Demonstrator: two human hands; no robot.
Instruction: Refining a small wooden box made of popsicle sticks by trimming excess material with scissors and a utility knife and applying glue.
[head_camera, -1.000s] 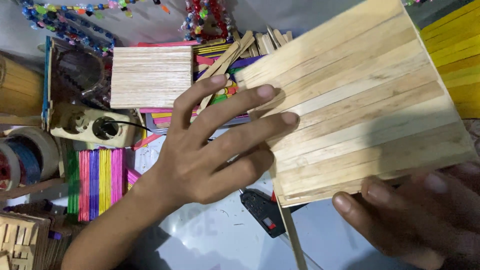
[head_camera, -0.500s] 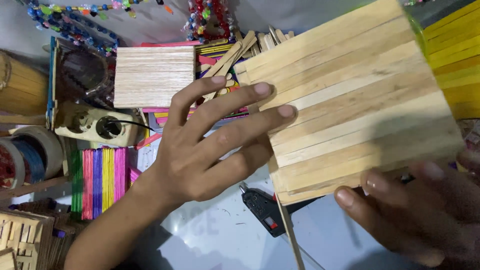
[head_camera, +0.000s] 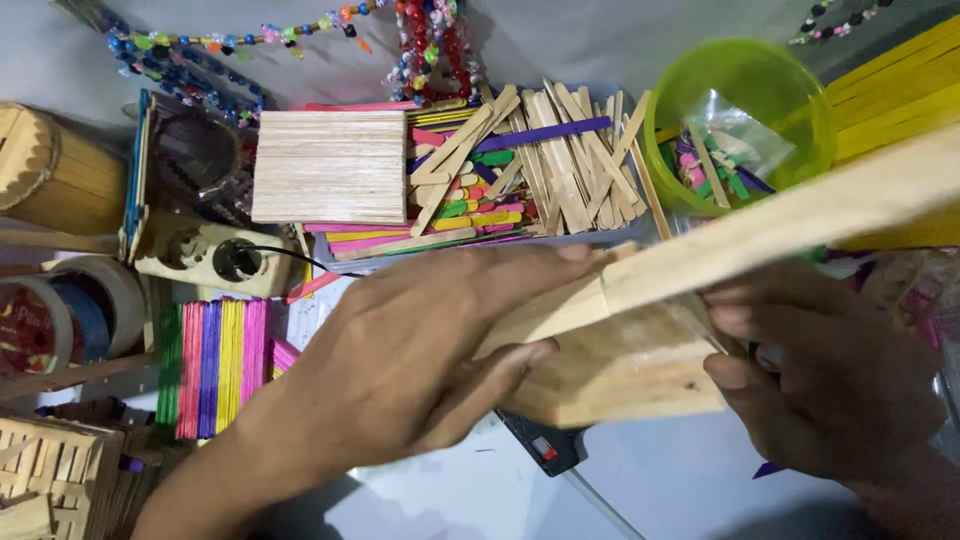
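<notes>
Both hands hold a wooden stick panel (head_camera: 640, 370) above the table (head_camera: 480, 495), tilted so its edge faces the cam. L hand (head_camera: 420, 350) lies flat on the panel's left end, fingers closed round it, thumb underneath; R hand (head_camera: 820, 380) grips the right end, fingers curled onto the wood. Behind: flat square of plain sticks (head_camera: 330, 165), loose pile of coloured and plain sticks (head_camera: 520, 170), green bowl (head_camera: 740, 120) w/ bits inside. Left of the hands: row of coloured sticks (head_camera: 215, 365), tape rolls (head_camera: 60, 310).

The stick panel (head_camera: 640, 340) lies between both hands, the stick pile (head_camera: 530, 170) behind it, the bowl (head_camera: 680, 110) right of that.
</notes>
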